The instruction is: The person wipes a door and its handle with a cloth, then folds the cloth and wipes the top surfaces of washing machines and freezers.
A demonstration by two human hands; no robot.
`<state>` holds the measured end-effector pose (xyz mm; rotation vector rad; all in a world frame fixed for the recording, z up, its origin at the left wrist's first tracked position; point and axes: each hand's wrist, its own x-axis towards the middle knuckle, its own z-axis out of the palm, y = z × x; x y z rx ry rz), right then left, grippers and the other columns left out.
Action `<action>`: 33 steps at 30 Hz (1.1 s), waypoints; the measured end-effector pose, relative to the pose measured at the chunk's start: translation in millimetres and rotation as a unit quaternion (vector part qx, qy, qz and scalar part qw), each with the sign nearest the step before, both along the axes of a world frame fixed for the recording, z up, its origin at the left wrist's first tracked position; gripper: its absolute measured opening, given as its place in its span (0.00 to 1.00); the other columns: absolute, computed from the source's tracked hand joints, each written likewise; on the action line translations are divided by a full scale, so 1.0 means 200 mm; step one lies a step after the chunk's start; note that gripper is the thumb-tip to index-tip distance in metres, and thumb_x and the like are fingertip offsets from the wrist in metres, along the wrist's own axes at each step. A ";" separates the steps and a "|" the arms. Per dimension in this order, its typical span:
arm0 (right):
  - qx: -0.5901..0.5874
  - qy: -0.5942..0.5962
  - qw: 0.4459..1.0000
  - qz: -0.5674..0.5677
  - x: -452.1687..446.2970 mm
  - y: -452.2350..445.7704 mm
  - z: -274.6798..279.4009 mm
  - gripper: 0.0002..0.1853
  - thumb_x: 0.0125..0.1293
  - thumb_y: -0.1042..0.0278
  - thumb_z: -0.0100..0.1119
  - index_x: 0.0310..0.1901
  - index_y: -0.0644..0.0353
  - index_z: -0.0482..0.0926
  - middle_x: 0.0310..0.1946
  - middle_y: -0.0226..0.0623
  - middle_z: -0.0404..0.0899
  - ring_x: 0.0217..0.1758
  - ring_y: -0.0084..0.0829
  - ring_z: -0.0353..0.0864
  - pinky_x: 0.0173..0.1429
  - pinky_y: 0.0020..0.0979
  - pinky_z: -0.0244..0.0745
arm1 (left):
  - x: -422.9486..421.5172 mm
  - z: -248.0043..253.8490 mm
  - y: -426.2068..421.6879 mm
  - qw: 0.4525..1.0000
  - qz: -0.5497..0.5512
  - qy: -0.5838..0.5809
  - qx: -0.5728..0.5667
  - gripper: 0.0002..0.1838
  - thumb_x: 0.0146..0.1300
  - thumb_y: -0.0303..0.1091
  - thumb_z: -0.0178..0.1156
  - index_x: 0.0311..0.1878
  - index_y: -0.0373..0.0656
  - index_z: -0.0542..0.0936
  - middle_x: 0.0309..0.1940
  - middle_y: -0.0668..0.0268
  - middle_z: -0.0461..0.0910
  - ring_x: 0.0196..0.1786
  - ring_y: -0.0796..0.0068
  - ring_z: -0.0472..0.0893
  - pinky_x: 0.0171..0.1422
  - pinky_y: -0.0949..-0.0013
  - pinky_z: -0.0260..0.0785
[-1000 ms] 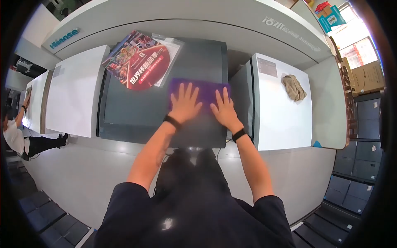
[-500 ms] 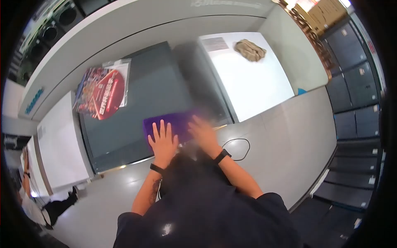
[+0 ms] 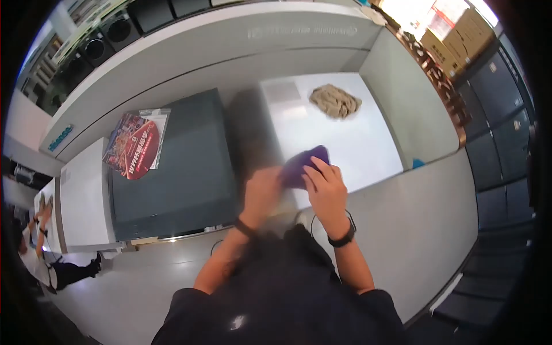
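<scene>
A folded purple cloth (image 3: 298, 169) is off the dark grey cabinet (image 3: 175, 198), in front of the white cabinet top (image 3: 299, 133). My right hand (image 3: 328, 192) is closed on the cloth's right part, fingers bent over it. At the cloth's left end is my left hand (image 3: 260, 195), smeared by motion; whether its fingers grip the cloth I cannot tell. Farther back on the white top lies a crumpled brown cloth (image 3: 335, 101).
Printed leaflets, one a red fan-shaped card (image 3: 144, 150), lie on the grey cabinet. Behind stands a pale partition (image 3: 207, 66). Another person (image 3: 43, 259) is at the far left by a white cabinet (image 3: 86, 198). Dark cabinets (image 3: 497, 138) line the right side.
The purple cloth, flat on the grey cabinet under my left hand before, is now lifted and moved right. My right hand has closed on it. The view has shifted right.
</scene>
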<state>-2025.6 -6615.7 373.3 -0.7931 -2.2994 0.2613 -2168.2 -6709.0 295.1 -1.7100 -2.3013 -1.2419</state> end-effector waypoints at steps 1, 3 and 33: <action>-0.016 -0.023 1.000 -0.001 0.07 0.10 -0.04 0.16 0.57 0.70 0.67 0.48 0.55 0.83 0.55 0.36 0.79 0.53 0.47 0.77 0.53 0.40 0.77 | 0.03 0.01 0.09 1.000 0.009 0.002 0.005 0.14 0.65 0.31 0.57 0.54 0.43 0.77 0.44 0.60 0.80 0.49 0.55 0.79 0.49 0.59 0.72; 0.003 -0.088 0.996 0.008 0.12 0.25 -0.11 0.20 0.58 0.65 0.67 0.53 0.55 0.81 0.60 0.42 0.75 0.59 0.55 0.71 0.59 0.47 0.72 | 0.13 -0.04 0.16 1.000 0.019 -0.004 -0.002 0.16 0.66 0.33 0.56 0.56 0.42 0.76 0.49 0.58 0.79 0.53 0.55 0.78 0.54 0.60 0.72; -0.074 -0.345 0.909 0.221 -0.04 0.80 -0.76 0.47 0.63 0.35 0.55 0.73 0.63 0.55 0.74 0.62 0.46 0.77 0.66 0.45 0.71 0.66 0.51 | 0.14 -0.52 0.42 0.858 0.134 -0.379 -0.319 0.42 0.70 0.57 0.49 0.60 0.15 0.64 0.53 0.30 0.74 0.60 0.40 0.76 0.63 0.58 0.68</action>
